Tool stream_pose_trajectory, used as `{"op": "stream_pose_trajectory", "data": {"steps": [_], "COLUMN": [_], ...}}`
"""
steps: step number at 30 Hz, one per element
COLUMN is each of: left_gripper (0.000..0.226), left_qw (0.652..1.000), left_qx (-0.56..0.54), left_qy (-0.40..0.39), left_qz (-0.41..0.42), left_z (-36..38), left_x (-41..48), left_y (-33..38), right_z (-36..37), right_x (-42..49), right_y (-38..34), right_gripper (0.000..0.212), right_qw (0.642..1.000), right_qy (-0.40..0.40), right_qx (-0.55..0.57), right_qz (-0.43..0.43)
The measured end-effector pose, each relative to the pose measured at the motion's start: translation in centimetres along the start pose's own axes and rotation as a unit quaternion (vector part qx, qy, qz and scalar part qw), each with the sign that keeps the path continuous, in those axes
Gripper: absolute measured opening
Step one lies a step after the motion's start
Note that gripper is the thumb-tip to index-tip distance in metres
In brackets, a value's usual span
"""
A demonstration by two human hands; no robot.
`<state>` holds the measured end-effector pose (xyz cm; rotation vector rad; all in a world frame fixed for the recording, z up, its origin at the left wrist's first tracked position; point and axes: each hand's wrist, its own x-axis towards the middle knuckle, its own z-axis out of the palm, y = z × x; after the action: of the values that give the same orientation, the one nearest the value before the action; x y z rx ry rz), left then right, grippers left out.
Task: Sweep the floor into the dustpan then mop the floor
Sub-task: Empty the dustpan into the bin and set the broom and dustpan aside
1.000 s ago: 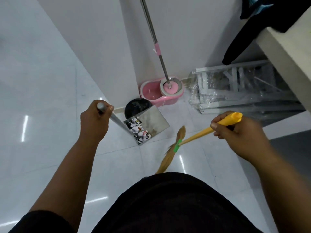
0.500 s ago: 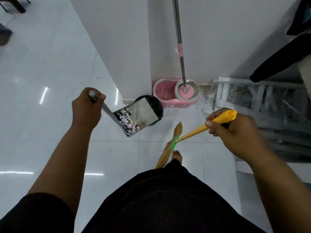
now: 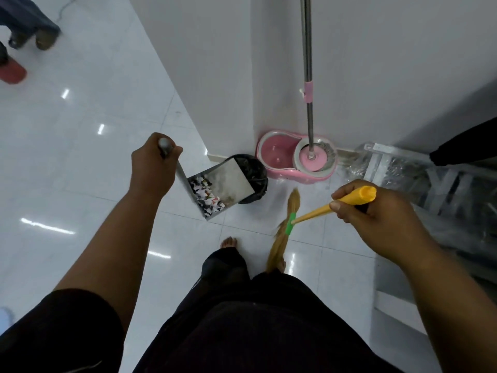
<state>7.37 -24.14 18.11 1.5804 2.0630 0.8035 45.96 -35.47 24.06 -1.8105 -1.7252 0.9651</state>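
My left hand (image 3: 152, 168) grips the metal handle of a grey dustpan (image 3: 228, 181), lifted off the floor. Small paper scraps (image 3: 205, 197) lie piled at the pan's near corner. The pan's far edge overlaps a black bin (image 3: 255, 172) lined with a bag. My right hand (image 3: 376, 216) grips the yellow handle of a broom (image 3: 287, 224); its straw bristles hang down beside my bare feet. A mop (image 3: 309, 103) with a steel pole stands in a pink spin bucket (image 3: 279, 160) against the wall.
A white wall corner (image 3: 209, 90) juts out just behind the bin. Metal frames wrapped in plastic (image 3: 419, 179) lie along the wall at right. Another person's feet (image 3: 32, 30) and a red object (image 3: 12, 72) are at the far left on the glossy tiled floor (image 3: 80, 157).
I have stepped closer to the bin. The dustpan has moved over the bin's rim. Both grips stay the same.
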Motion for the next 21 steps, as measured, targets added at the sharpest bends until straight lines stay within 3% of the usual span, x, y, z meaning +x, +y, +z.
{"op": "stream_pose_trajectory", "data": {"steps": [21], "left_gripper": [0.02], "left_qw": [0.981], "left_qx": [0.09], "left_qy": [-0.148], "left_qz": [0.091], "left_z": [5.2], "left_x": [10.9], "left_y": [5.1], "right_z": [0.9], "right_x": [2.8], "right_y": [-2.6], "right_gripper": [0.008], "right_qw": [0.999], "right_qy": [0.022], "right_qx": [-0.028], "right_qz": [0.035]}}
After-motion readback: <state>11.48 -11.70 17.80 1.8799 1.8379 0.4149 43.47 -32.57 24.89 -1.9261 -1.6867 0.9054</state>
